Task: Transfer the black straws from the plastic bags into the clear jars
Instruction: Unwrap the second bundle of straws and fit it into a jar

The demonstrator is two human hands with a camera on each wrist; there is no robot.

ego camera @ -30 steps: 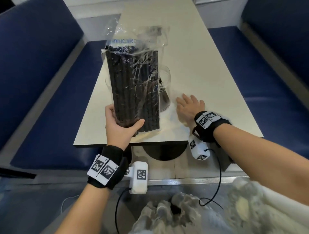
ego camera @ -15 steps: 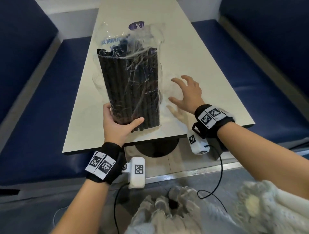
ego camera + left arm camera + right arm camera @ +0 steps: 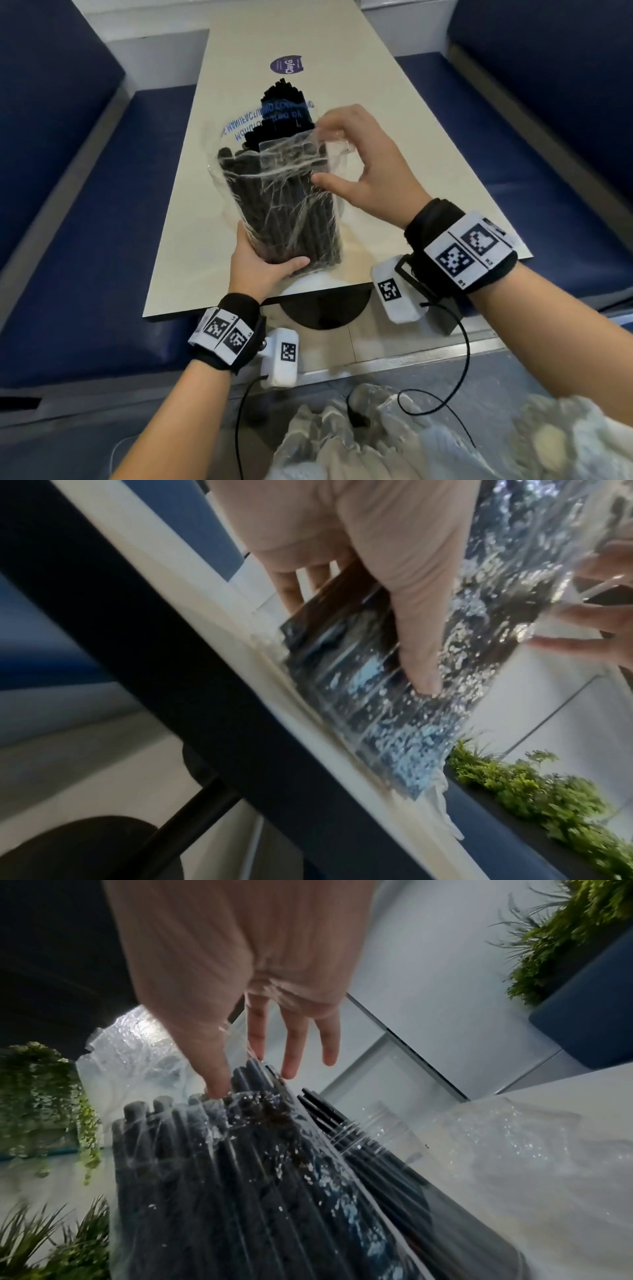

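Note:
A clear plastic bag point(image 3: 281, 205) packed with black straws point(image 3: 270, 222) stands upright on the near part of the table. My left hand point(image 3: 263, 267) grips its bottom end, and the left wrist view shows the thumb point(image 3: 418, 669) lying across the plastic. My right hand point(image 3: 320, 156) is at the bag's open top and pinches the plastic edge between thumb and index finger; the thumb point(image 3: 215, 1088) touches the straw ends. Just behind the bag stands a clear jar point(image 3: 377, 1131) with black straws point(image 3: 282, 94) sticking out of it, mostly hidden in the head view.
The beige table point(image 3: 394, 137) carries a round purple sticker point(image 3: 287, 65) farther back. Blue benches flank it on the left point(image 3: 85, 240) and right point(image 3: 548, 154). Its near edge lies just under my left hand. Green plants point(image 3: 531, 785) stand beyond.
My right hand has lifted off the table and come up to the top of the bag, taking hold of the plastic. My left hand keeps its grip on the bag's bottom.

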